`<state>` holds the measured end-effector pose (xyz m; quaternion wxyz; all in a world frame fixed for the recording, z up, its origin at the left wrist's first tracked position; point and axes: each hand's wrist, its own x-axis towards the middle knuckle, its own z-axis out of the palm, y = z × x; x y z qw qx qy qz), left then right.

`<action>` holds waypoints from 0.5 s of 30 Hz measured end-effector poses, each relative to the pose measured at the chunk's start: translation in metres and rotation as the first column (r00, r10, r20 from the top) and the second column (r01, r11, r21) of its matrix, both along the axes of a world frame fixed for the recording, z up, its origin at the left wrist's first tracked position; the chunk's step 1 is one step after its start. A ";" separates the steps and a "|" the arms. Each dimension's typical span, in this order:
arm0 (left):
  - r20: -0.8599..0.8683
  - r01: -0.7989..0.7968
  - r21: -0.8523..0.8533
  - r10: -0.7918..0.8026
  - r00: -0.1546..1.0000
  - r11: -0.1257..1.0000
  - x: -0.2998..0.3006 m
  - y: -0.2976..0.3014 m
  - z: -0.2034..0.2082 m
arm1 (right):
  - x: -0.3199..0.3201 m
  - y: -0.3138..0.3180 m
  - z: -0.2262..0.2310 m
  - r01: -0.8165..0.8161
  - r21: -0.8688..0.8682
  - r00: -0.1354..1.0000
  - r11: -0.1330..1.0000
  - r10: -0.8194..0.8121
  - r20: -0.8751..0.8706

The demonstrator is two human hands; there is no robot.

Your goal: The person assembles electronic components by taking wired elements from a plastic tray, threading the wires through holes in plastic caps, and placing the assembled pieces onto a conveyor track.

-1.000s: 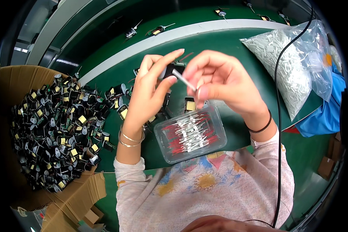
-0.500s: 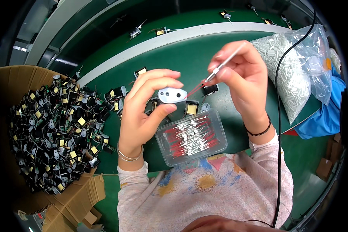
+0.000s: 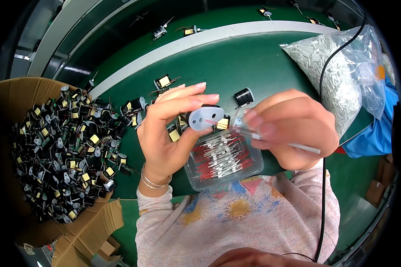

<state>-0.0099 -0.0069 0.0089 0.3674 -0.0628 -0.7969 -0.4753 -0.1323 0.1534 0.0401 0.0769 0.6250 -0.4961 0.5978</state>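
Observation:
My left hand (image 3: 161, 125) is closed around a small black part with a grey oval end cap (image 3: 206, 117); the cap has several holes and is turned toward my right hand. Thin red wires (image 3: 222, 126) run from the cap across to my right hand (image 3: 300, 127), which is blurred by motion. Its fingers pinch a slim white stick-like piece (image 3: 305, 147) near the wire ends. Below both hands stands a clear plastic box (image 3: 195, 182) holding many red wires with white ends (image 3: 223, 155).
At left, a cardboard box (image 3: 6, 89) is heaped with similar black parts (image 3: 67, 151). More lie on the green table, one black part (image 3: 243, 96) beyond my right hand. A clear bag of small white tubes (image 3: 329, 75) sits at right, near a hanging black cable (image 3: 324, 200).
My right hand has moved down and right, its white stick swinging from pointing up to pointing down and right. My left hand has tilted the capped part and shifted slightly lower.

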 end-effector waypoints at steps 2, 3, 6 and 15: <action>-0.002 -0.005 -0.026 0.005 1.000 1.000 0.000 0.000 0.000 | -0.001 0.002 -0.002 -0.012 0.001 1.000 1.000 0.012 0.001; -0.006 -0.012 -0.052 0.012 1.000 0.999 0.000 -0.001 0.000 | 0.000 0.003 -0.002 -0.015 0.002 1.000 1.000 0.015 0.004; 0.002 -0.028 -0.086 0.028 1.000 0.996 0.000 -0.001 0.000 | 0.000 0.002 -0.002 -0.027 -0.014 1.000 1.000 0.027 -0.006; -0.029 -0.074 -0.105 0.071 0.997 0.992 0.000 0.000 0.001 | -0.002 0.001 0.000 -0.017 -0.011 0.998 1.000 0.016 -0.063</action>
